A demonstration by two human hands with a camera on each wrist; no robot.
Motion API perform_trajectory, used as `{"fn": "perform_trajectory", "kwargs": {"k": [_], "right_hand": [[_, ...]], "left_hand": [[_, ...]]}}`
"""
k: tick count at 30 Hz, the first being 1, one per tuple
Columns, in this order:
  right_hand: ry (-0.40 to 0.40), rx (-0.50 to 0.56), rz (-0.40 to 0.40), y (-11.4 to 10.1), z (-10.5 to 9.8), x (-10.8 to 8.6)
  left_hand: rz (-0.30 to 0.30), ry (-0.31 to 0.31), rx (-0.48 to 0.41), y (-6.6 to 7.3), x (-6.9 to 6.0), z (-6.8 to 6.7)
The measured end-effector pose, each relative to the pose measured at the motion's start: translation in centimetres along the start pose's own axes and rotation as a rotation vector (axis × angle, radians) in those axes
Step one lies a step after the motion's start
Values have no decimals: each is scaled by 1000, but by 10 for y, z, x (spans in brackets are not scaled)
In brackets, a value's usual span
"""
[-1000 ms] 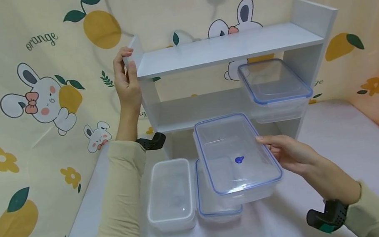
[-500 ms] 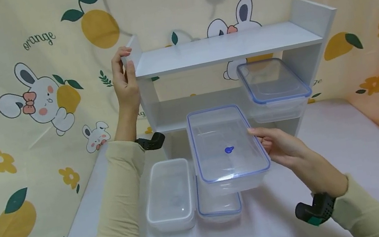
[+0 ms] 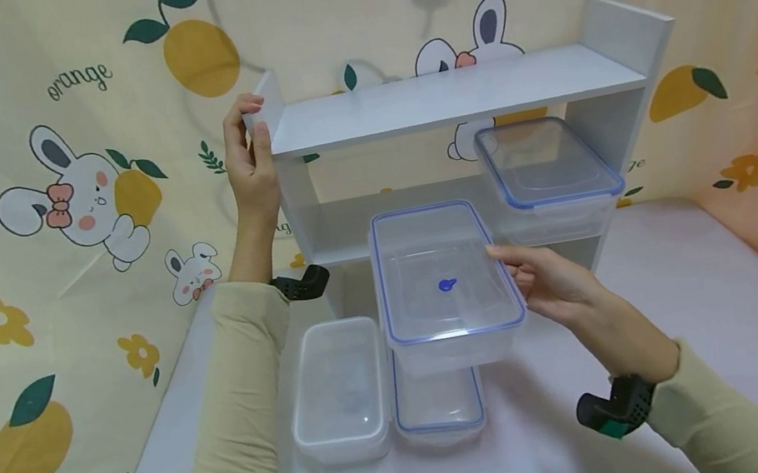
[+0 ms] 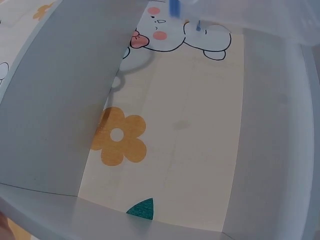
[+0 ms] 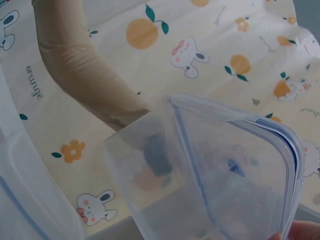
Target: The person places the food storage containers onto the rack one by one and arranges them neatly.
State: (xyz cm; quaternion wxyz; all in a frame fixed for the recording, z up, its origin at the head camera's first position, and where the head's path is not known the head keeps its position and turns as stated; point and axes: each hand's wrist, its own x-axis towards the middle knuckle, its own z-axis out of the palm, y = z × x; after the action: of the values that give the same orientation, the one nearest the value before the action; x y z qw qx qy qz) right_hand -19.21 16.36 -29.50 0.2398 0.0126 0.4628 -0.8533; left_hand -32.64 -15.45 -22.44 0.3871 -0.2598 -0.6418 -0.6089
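My right hand (image 3: 558,281) grips the right edge of a clear food storage container (image 3: 446,292) with a blue-edged lid and a blue valve. The container is held in the air before the shelf, partly over another blue-edged container (image 3: 440,407) on the table. In the right wrist view the held container (image 5: 235,170) fills the middle, with fingertips (image 5: 302,230) at its lower right edge. My left hand (image 3: 251,170) holds the left side panel of the white shelf unit (image 3: 461,95) near its top. In the left wrist view, only the shelf interior (image 4: 272,135) and part of a clear container show.
A container with a frosted lid (image 3: 339,379) stands on the white-covered table (image 3: 518,465), left of the blue-edged one. Another blue-edged container (image 3: 554,176) sits at the right end of the middle shelf (image 3: 406,215), jutting out in front. A printed cloth (image 3: 100,336) hangs behind and beside.
My right hand has carried the held container a little left and toward the shelf, uncovering more of the container beneath. My left hand stays on the side panel.
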Motion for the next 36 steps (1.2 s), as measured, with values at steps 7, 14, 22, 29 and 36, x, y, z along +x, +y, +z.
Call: {"fn": "perform_trajectory", "kwargs": {"k": [7, 14, 22, 29, 36], "right_hand": [[9, 24, 0, 0, 0, 4], [-10, 10, -18, -1, 3, 10], [-14, 30, -29, -2, 6, 23], [3, 36, -38, -1, 8, 29], [54, -14, -53, -1, 12, 35]], "left_hand": [[2, 4, 0, -4, 1, 0], [9, 5, 6, -5, 1, -1], [14, 1, -1, -5, 0, 0], [17, 0, -12, -6, 1, 0], [8, 1, -2, -4, 0, 0]]}}
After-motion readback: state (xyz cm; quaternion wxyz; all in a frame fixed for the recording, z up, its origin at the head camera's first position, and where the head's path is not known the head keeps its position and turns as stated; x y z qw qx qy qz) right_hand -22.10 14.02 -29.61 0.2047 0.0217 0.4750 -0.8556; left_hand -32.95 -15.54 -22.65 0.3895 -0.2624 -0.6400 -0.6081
